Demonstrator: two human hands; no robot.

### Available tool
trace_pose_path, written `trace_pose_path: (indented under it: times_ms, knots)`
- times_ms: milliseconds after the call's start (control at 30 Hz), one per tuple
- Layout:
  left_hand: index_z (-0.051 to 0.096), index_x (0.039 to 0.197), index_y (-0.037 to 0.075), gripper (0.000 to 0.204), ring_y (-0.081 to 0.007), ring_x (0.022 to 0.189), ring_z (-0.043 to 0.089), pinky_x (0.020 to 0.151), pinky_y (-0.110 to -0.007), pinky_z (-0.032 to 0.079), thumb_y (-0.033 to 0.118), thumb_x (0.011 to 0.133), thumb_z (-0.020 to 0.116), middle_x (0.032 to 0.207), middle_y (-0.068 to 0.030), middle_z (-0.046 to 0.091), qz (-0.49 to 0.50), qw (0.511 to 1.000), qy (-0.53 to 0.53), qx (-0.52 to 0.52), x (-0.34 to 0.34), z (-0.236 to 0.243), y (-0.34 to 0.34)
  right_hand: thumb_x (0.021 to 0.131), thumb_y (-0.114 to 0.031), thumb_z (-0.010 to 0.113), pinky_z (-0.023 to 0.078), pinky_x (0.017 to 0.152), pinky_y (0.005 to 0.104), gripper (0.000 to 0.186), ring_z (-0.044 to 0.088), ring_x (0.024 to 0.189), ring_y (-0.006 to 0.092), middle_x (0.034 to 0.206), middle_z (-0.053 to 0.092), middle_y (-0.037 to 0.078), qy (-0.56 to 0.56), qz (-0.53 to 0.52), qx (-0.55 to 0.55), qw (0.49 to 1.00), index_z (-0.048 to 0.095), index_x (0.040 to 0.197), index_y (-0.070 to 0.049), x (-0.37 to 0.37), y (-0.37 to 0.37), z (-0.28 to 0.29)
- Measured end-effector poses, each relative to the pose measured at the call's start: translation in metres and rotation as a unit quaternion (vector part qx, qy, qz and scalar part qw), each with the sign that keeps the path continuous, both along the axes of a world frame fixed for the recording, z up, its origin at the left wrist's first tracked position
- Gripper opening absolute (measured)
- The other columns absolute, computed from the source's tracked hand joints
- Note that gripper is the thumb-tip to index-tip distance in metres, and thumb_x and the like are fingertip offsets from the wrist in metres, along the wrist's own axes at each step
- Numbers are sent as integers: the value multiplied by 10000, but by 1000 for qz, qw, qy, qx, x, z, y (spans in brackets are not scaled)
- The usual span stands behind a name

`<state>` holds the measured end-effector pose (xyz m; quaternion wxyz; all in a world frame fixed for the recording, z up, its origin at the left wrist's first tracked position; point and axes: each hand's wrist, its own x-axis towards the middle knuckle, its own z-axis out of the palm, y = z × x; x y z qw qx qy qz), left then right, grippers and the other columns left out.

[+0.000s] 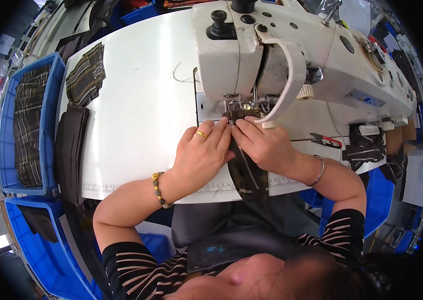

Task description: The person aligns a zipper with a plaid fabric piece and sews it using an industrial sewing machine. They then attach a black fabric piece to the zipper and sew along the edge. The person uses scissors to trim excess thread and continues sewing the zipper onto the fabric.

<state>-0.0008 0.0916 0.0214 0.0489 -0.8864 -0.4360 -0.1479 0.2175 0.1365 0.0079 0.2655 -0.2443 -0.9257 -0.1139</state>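
Note:
A dark strip of fabric with a metal zipper runs from under the presser foot of a white sewing machine down over the table's near edge. From the left, my left hand presses its fingertips onto the strip just in front of the foot; it wears a gold ring. My right hand has its fingers together on the strip's right side, close to the left fingertips. Both hands hold the fabric near the needle. The fingertips hide part of the zipper's upper end.
Left on the white table lie plaid fabric pieces and folded dark fabric. A blue bin holds more plaid fabric; another blue bin stands nearer. Red-and-black thread snips and zipper pieces lie at right.

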Motion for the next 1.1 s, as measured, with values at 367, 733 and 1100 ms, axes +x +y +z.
trace_pose_path:
  times_ms: [367,733,1100]
  knots:
    - [672,1284,23,640,-244,1204,606,898,-354,512,305,733,833,1350,-87,662,12,1000,-2,5,1,-2,-1,807,-112,680,595,661,305,349,727,1002,238,1154,713,103,-35,-26,-26,999,756,1135,-18,1,-5,2]
    - [658,1322,-26,662,-262,1205,576,861,-350,500,361,800,785,1418,-141,642,0,1000,10,-3,-1,-2,1,843,-139,668,530,681,300,310,639,732,155,1133,720,112,-29,-24,11,999,762,1101,4,0,-4,1]
    - [669,1304,-4,656,-244,1185,589,885,-345,495,332,758,812,1374,-105,656,-1,1000,-3,-7,0,0,2,822,-111,666,597,687,310,343,723,1066,246,1196,717,109,-42,-32,1,999,762,1137,-15,1,-7,4]
